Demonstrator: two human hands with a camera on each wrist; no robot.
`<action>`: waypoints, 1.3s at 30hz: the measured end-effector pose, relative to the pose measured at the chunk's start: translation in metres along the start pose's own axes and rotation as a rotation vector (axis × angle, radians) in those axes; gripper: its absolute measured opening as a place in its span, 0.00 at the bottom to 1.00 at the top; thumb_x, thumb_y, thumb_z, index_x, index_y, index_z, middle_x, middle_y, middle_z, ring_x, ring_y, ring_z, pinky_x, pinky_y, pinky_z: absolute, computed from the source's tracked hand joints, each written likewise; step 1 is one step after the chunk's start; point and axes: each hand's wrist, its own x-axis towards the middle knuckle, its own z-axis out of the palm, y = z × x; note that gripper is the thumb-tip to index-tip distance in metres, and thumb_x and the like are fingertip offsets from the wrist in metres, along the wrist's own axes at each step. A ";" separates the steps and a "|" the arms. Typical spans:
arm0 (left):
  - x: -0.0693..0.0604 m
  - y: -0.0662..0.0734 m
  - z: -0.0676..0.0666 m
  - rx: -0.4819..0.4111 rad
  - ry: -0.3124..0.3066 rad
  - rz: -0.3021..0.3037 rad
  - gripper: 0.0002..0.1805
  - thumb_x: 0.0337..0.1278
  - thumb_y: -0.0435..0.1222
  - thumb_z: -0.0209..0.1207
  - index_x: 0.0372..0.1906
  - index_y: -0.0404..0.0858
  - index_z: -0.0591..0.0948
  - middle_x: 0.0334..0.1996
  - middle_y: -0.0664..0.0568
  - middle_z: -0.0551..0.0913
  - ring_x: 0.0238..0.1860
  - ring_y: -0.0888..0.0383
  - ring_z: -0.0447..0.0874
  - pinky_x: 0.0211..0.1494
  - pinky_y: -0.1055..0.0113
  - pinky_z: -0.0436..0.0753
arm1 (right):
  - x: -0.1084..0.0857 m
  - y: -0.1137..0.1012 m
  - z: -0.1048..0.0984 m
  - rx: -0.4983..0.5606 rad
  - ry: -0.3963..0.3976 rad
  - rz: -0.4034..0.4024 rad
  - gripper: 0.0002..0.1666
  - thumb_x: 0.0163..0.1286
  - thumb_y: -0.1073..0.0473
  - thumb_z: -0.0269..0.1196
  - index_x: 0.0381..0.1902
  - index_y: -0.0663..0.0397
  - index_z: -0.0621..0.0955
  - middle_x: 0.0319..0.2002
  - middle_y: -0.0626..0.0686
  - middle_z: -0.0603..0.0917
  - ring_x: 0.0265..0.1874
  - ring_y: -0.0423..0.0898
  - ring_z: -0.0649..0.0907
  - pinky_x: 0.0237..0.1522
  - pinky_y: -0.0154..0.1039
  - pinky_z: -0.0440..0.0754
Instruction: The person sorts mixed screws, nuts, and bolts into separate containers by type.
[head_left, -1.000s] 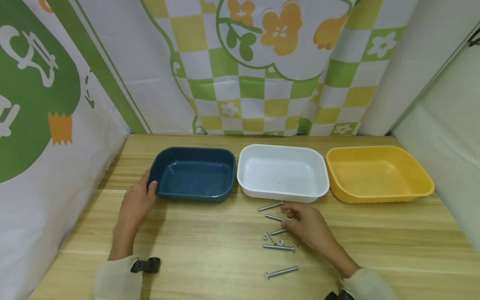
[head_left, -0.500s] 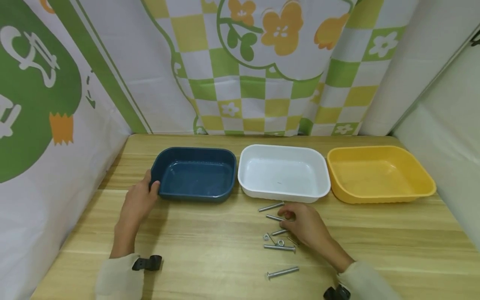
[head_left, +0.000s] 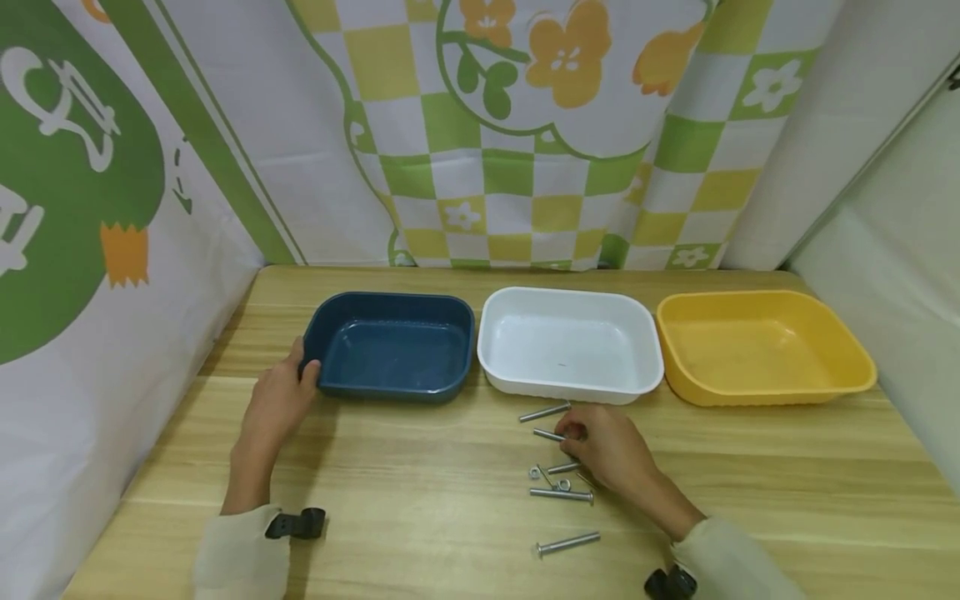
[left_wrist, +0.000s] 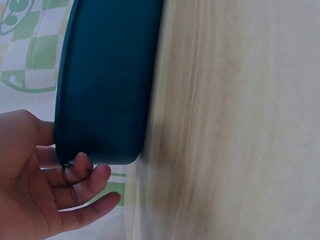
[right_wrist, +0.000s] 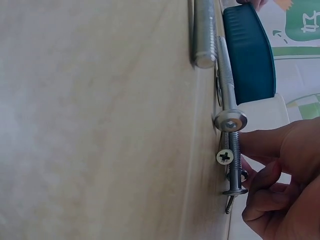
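My left hand [head_left: 275, 404] grips the left end of a dark blue tray [head_left: 390, 392]; in the left wrist view its thumb and fingers hold the tray's rim [left_wrist: 59, 115]. Below the white tray [head_left: 570, 390], my right hand [head_left: 617, 450] pinches the head end of a metal bolt [head_left: 548, 434] lying on the table, the head hidden by the fingers. Another bolt [head_left: 543, 412] lies just above it, and a third bolt [head_left: 564, 468] is partly behind the thumb. Nearer me are two nuts, one nut [head_left: 534, 472] left of the other [head_left: 563, 485], and a thin screw [head_left: 544, 477].
Two more bolts lie toward me, one bolt [head_left: 561, 495] by the nuts and a thicker bolt [head_left: 567, 544] nearer the front. A yellow tray [head_left: 765, 392] stands right of the white one. Behind the wooden table [head_left: 405, 500] hangs a patterned cloth [head_left: 510, 175].
The right thumb and fingers have drawn together over the bolt's head end, which showed between them earlier. The left hand stays on the blue tray; the view has shifted slightly.
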 end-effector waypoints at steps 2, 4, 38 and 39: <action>0.000 -0.002 -0.001 -0.014 -0.011 0.013 0.31 0.77 0.36 0.41 0.75 0.22 0.53 0.64 0.20 0.63 0.63 0.24 0.64 0.63 0.35 0.65 | 0.001 -0.001 0.000 -0.006 -0.005 0.008 0.10 0.54 0.70 0.74 0.29 0.49 0.87 0.23 0.40 0.79 0.24 0.37 0.76 0.29 0.39 0.75; 0.000 -0.003 -0.002 -0.036 -0.031 0.026 0.31 0.76 0.34 0.38 0.75 0.22 0.51 0.64 0.20 0.63 0.62 0.26 0.68 0.63 0.36 0.65 | 0.001 -0.002 0.000 -0.013 -0.010 0.015 0.10 0.54 0.70 0.74 0.29 0.49 0.87 0.23 0.40 0.79 0.23 0.38 0.75 0.28 0.39 0.75; 0.000 -0.006 -0.002 -0.239 -0.158 -0.008 0.32 0.76 0.32 0.33 0.76 0.25 0.37 0.19 0.47 0.76 0.20 0.52 0.79 0.27 0.61 0.76 | 0.034 -0.070 -0.020 0.019 0.031 -0.195 0.08 0.58 0.67 0.73 0.35 0.49 0.89 0.25 0.41 0.79 0.24 0.40 0.75 0.27 0.39 0.71; 0.000 -0.005 -0.002 -0.239 -0.161 -0.009 0.33 0.76 0.32 0.33 0.76 0.25 0.37 0.19 0.47 0.76 0.20 0.53 0.79 0.27 0.61 0.77 | 0.037 -0.071 -0.020 0.020 0.028 -0.196 0.08 0.58 0.67 0.72 0.35 0.50 0.89 0.25 0.41 0.79 0.24 0.40 0.75 0.27 0.39 0.71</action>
